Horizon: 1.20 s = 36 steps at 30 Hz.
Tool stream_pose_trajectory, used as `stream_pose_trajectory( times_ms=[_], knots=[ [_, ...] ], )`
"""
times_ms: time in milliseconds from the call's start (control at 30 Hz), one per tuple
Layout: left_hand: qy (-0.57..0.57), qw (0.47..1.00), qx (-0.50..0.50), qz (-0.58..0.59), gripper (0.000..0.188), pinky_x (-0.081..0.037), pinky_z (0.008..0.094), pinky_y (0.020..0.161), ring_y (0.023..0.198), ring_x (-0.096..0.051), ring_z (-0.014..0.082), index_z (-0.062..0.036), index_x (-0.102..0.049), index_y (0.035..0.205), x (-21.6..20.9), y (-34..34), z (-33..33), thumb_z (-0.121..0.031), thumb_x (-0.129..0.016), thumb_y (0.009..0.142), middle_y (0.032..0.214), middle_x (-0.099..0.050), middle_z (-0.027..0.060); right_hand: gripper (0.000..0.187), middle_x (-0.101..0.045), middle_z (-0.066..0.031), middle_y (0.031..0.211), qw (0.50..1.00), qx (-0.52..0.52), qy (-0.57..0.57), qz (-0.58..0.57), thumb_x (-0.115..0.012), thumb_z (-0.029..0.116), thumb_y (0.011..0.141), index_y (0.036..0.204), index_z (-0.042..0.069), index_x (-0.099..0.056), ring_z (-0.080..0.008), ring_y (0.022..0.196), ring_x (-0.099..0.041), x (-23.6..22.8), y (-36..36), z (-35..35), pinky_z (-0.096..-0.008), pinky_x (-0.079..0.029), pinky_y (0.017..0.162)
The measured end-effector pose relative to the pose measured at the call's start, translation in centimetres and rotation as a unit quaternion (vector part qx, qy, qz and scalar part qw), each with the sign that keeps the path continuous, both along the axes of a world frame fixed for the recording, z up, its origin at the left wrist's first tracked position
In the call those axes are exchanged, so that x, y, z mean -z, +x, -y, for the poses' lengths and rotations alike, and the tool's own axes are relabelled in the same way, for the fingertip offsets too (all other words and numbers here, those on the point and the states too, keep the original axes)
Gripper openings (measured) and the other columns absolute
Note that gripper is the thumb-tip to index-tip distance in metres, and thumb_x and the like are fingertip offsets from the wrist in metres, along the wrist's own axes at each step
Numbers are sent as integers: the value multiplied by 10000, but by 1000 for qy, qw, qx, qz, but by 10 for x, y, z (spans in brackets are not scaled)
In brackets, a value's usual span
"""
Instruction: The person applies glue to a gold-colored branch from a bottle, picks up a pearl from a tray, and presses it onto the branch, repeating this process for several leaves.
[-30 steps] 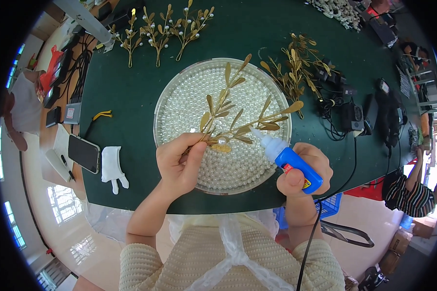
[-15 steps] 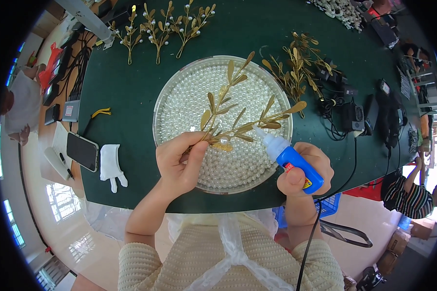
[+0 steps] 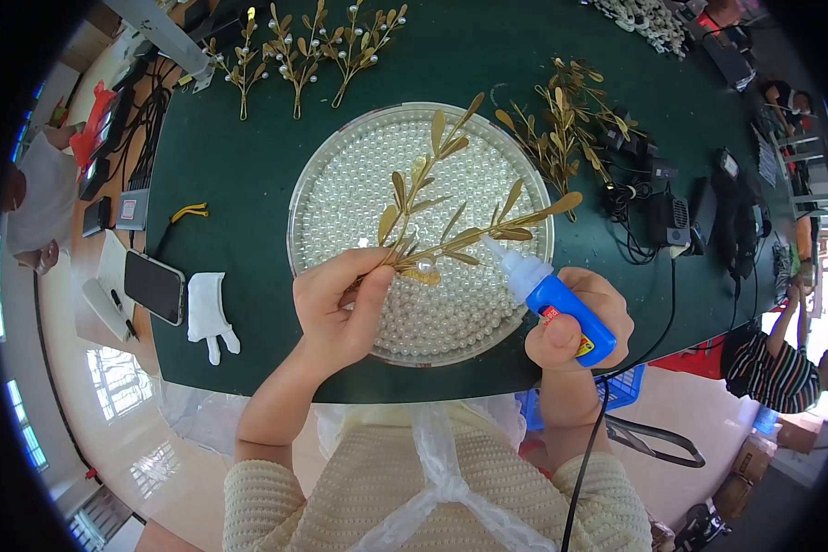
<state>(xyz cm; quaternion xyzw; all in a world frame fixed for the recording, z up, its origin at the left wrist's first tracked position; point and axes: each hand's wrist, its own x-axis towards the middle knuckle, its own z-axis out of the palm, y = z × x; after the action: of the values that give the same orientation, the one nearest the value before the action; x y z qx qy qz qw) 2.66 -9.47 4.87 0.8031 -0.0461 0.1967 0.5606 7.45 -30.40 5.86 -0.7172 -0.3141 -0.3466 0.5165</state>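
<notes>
Between the thumb and fingers of my left hand [image 3: 339, 308] is the stem of a gold leaf branch [image 3: 451, 241], which forks into two leafy sprigs. One white pearl [image 3: 424, 265] sits on it near the fork. My right hand [image 3: 580, 319] is wrapped round a blue glue bottle [image 3: 569, 317] with a pale nozzle. The bottle is tilted, and its tip is at the right sprig; whether it touches the sprig I cannot tell. Beneath the branch lies a round tray [image 3: 296, 198] filled with loose white pearls.
Three pearl-set gold branches [image 3: 301, 64] lie at the far left, and a heap of plain gold branches [image 3: 566, 129] at the right. Nearby are a phone [image 3: 155, 287], a white glove [image 3: 211, 313], and black adapters with cables [image 3: 669, 221]. Another person [image 3: 782, 368] is at the far right.
Almost nothing differs. The tray and tabletop things appear shifted very slightly up and left in the picture; both hands keep their holds.
</notes>
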Motion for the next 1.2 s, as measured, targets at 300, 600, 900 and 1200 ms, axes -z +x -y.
stream_pose_trajectory(
  times_ms=[300, 600, 900, 1200],
  knots=[
    [1, 1000, 1, 4, 91, -317, 145, 411, 485, -442, 22, 28, -600, 850, 0, 0, 0, 7, -568, 767, 672, -591, 48, 243, -449, -91, 484, 1000, -5, -1, -12, -624, 160, 680, 580, -4, -474, -219, 412, -490, -1, 0, 1, -265, -409, 404],
    [1, 1000, 3, -1, 93, -326, 147, 416, 486, -448, 26, 28, -603, 849, -1, 0, 0, 6, -563, 768, 674, -591, 49, 248, -447, -88, 475, 1000, 2, 8, 6, -619, 162, 680, 573, -8, -473, -213, 404, -492, 1, 1, 0, -262, -413, 403],
    [16, 1000, 3, -8, 94, -333, 145, 420, 489, -456, 28, 26, -607, 848, -2, 0, -1, 3, -566, 766, 680, -595, 52, 238, -467, -92, 483, 999, -1, 30, -9, -614, 165, 673, 578, -13, -488, -213, 416, -511, 2, 1, 0, -256, -422, 409],
    [6, 1000, 2, 2, 95, -330, 148, 420, 486, -455, 32, 25, -607, 850, -1, -2, 0, -3, -570, 766, 679, -596, 54, 245, -481, -94, 500, 999, -14, 47, -24, -613, 165, 673, 569, -17, -489, -208, 417, -511, 3, -2, 0, -256, -432, 416]
  ],
)
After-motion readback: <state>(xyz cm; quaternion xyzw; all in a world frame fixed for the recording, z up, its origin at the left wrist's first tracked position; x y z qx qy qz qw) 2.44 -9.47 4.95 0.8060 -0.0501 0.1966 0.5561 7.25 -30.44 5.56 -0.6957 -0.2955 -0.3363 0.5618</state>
